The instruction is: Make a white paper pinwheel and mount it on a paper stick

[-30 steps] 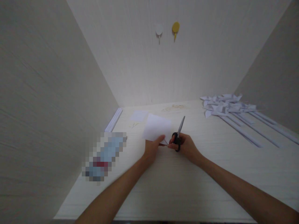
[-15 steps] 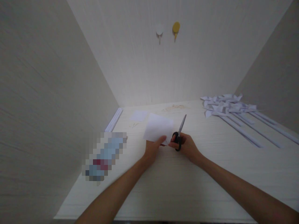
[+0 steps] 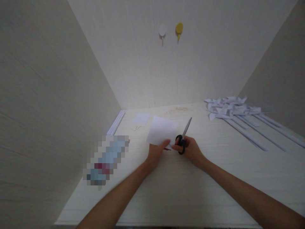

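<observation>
My left hand (image 3: 156, 152) pinches the near edge of a white sheet of paper (image 3: 162, 130), holding it tilted just above the pale wooden table (image 3: 181, 187). My right hand (image 3: 190, 149) grips a pair of scissors (image 3: 183, 136) by their black handles. The metal blades point away and to the right, closed, just beside the paper's right edge. The two hands almost touch at the paper's near corner.
A pile of white paper pinwheels on long white sticks (image 3: 238, 114) lies at the back right. A small paper square (image 3: 141, 118) lies at the back, white strips (image 3: 116, 122) along the left wall. A blurred-out object (image 3: 105, 160) sits at left. Two hooks (image 3: 170, 30) hang on the back wall.
The paper and the scissors have shifted slightly to the right, the scissor blades tilting a little more rightward. Both hands keep their grips.
</observation>
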`<state>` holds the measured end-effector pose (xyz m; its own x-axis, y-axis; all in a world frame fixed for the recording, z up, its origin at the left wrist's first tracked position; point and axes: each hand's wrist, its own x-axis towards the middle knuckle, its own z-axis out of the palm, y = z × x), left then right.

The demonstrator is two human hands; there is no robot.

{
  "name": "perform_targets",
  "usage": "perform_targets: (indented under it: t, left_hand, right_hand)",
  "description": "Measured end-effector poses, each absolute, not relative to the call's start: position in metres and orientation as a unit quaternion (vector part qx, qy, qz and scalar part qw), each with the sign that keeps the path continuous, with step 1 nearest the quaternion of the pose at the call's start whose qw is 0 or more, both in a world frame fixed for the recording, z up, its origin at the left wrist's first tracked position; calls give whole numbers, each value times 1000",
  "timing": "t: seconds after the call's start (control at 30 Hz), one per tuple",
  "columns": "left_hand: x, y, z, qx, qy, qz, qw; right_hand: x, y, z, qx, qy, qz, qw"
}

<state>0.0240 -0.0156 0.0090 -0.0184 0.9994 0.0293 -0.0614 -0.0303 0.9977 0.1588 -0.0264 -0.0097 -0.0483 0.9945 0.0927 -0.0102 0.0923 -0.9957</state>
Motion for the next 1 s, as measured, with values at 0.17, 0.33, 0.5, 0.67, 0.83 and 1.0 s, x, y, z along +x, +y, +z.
perform_targets:
  t: [0.17, 0.33, 0.5, 0.67, 0.83, 1.0]
  left_hand:
    - [25, -17, 10, 490, 472, 515, 521]
    - [26, -16, 6, 481, 465, 520, 531]
    - [26, -16, 7, 481, 471, 518, 527]
    - [27, -17, 8, 477, 474, 517, 529]
    - [28, -18, 5, 500, 496, 478, 525]
    - [28, -20, 7, 520, 504, 458, 516]
  right_hand:
    - [159, -27, -9, -469, -535, 485, 509]
    - [160, -27, -9, -473, -536, 480, 508]
    - [160, -27, -10, -476, -536, 477, 509]
    - [160, -27, -11, -471, -539, 470, 518]
    - [160, -27, -9, -477, -531, 466, 524]
    - [160, -26, -11, -470, -535, 463, 528]
